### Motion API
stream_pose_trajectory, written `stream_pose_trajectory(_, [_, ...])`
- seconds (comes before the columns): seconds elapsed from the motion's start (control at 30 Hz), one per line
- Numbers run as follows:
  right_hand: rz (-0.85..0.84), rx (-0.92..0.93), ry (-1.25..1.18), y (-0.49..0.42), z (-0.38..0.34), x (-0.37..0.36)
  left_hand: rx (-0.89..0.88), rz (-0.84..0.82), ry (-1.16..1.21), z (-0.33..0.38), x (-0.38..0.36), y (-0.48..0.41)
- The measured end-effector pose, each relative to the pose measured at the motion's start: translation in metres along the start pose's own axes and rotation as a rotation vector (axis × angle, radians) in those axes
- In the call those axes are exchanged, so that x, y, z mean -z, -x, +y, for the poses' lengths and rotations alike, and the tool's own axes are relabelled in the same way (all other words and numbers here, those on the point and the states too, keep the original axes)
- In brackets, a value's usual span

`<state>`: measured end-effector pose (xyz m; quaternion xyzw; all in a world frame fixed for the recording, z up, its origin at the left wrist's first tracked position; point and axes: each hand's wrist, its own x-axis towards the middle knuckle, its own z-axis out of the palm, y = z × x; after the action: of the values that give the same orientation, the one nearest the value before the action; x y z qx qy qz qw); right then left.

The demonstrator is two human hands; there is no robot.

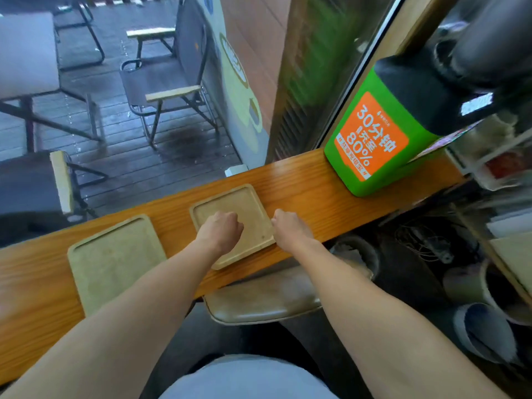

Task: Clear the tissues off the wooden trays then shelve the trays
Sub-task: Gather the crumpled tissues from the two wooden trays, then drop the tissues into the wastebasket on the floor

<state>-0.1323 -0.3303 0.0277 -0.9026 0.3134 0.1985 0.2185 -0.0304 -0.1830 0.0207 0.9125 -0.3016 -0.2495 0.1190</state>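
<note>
Two pale wooden trays lie on the long wooden counter [302, 182]. The left tray [115, 263] is bare, with no tissue on it. On the right tray [244, 203] my left hand [221, 231] rests as a closed fist, knuckles up, and nothing shows between its fingers. My right hand [290, 228] is curled against that tray's right rim, its fingers closed on the edge. No tissue is visible on either tray.
A green and orange charging station [374, 139] stands on the counter's right end. A padded stool [264, 300] sits below the counter edge, with a round bin [357, 254] to its right. Beyond the window are folding chairs [167, 93]. Cups and clutter crowd the right side.
</note>
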Motion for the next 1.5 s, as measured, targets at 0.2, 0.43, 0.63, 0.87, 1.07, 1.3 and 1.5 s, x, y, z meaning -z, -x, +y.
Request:
stream_pose_trajectory(0.2, [0.27,-0.048,-0.07,0.101,-0.007,0.006,-0.145,0.092,-0.019,0.015,0.018,0.06])
stream_pose_trajectory(0.43, [0.381,-0.074,0.045,0.204,0.011,-0.031,-0.342,0.073,-0.186,0.04,0.001,0.143])
stream_pose_trajectory(0.63, [0.409,-0.145,0.075,0.26,0.043,-0.073,-0.468,0.182,-0.127,0.088,-0.022,0.188])
stream_pose_trajectory(0.87, [0.482,-0.236,0.019,0.308,0.121,-0.072,-0.592,0.009,-0.259,0.177,-0.079,0.225])
stream_pose_trajectory(1.07, [0.526,-0.39,-0.046,0.363,0.24,-0.059,-0.659,-0.009,-0.486,0.281,-0.134,0.242])
stream_pose_trajectory(1.3, [0.449,-0.592,-0.068,0.415,0.372,-0.078,-0.702,-0.129,-0.413,0.366,-0.223,0.289])
stream_pose_trajectory(1.5, [0.394,-0.54,-0.144,0.375,0.405,-0.074,-0.672,-0.227,-0.41,0.386,-0.261,0.265])
